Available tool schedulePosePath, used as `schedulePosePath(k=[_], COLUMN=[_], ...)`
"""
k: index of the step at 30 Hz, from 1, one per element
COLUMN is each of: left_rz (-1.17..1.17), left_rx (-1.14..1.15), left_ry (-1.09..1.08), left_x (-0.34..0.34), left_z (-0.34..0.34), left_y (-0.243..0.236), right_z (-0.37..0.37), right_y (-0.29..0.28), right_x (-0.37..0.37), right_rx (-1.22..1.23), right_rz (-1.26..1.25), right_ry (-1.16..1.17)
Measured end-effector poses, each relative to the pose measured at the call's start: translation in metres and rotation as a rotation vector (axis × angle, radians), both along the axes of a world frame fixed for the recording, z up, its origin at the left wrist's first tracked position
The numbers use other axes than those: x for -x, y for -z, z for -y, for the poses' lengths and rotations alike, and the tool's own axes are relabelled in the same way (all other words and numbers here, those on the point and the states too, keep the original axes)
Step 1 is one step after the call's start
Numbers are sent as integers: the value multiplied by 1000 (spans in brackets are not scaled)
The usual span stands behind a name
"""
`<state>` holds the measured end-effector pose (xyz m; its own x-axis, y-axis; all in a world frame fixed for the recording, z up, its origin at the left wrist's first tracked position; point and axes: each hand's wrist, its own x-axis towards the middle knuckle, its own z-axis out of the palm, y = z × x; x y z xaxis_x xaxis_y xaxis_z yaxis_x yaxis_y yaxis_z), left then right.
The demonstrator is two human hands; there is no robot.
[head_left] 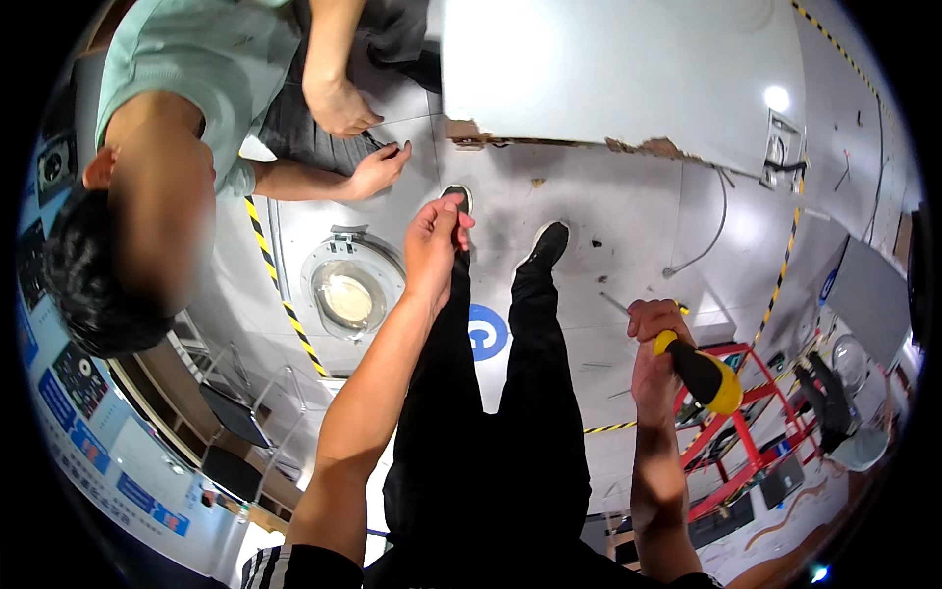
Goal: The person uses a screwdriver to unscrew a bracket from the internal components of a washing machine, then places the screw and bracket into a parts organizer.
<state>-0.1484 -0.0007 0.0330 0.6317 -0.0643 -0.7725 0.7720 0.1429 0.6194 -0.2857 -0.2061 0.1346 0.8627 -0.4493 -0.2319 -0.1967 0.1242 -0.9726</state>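
My right hand (655,339) is closed round a screwdriver (699,375) with a yellow and black handle. Its thin metal shaft sticks out past my fingers toward the left. Over my left shoe, my left hand (437,245) is raised with thumb and fingers pinched together; whatever they hold, if anything, is too small to make out. Ahead of both hands lies a large white appliance cabinet (608,69) with a rusted, broken lower edge. To the left of my left forearm, a round washing machine door (310,280) with a glass centre rests on the floor.
A co-worker in a light green shirt (211,59) crouches at the left, both hands near a small dark item. A grey hose (724,211) and small debris lie on the floor. At right stand a red metal frame (751,432) and a bucket (859,447). Striped tape (260,236) marks the floor.
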Motion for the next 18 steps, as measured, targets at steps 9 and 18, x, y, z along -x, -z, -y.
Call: schedulePosePath(k=[9,18], left_rz=[316,494], left_rx=[-419,-562], left_ry=[175,524], left_x=[-49,-90], left_z=[14,27], left_y=[36,36], right_z=[17,52], right_y=[39,92], right_x=[-50,-138], right_rx=[-182,-131], right_rz=[-367,-649], right_ry=[219,453])
